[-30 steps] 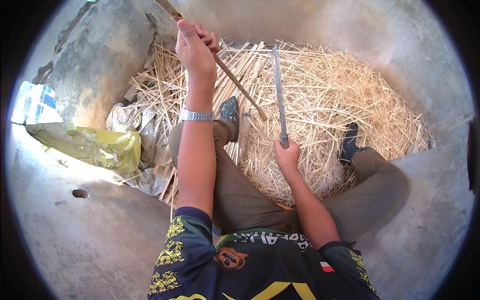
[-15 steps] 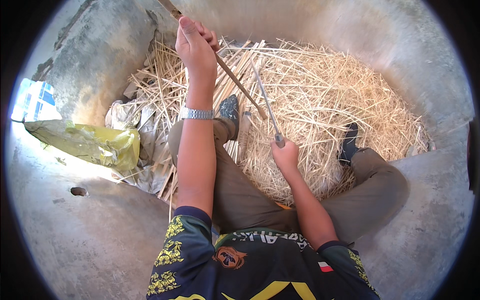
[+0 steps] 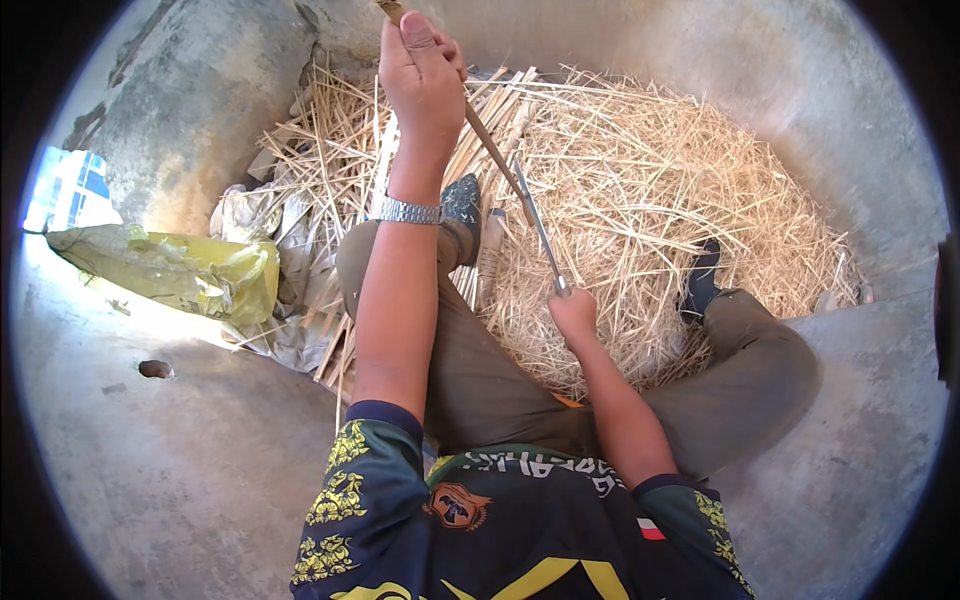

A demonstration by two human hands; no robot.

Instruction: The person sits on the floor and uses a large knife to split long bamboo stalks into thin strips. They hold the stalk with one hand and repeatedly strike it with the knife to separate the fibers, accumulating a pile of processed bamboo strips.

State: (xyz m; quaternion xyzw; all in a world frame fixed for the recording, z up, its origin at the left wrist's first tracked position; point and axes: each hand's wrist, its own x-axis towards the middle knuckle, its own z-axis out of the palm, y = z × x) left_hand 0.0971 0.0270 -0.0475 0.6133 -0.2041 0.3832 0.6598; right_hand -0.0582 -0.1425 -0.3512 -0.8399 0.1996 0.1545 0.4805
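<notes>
My left hand [image 3: 424,75], raised at the far side above the heap, is closed around a thin brown wooden or bamboo stick [image 3: 487,142]. The stick slants down to the right, toward my other hand. In front of my right thigh, my right hand [image 3: 573,316] grips the handle of a long narrow knife [image 3: 541,232]. Its blade points up and away, tilted slightly left. Near the stick's lower end the blade overlaps it in view; whether they touch is hard to tell.
Pale shavings [image 3: 640,190] heap up between my legs and to the right. Longer split strips [image 3: 335,150] lie at the left. A yellow plastic sack [image 3: 210,275] rests beside them, near a hole [image 3: 156,370] in the concrete. A curved concrete wall [image 3: 640,40] bounds the far side.
My left hand has moved right and slightly away with the stick. The stick's lower end now crosses the knife blade; before, a gap showed between them. My right hand has barely moved.
</notes>
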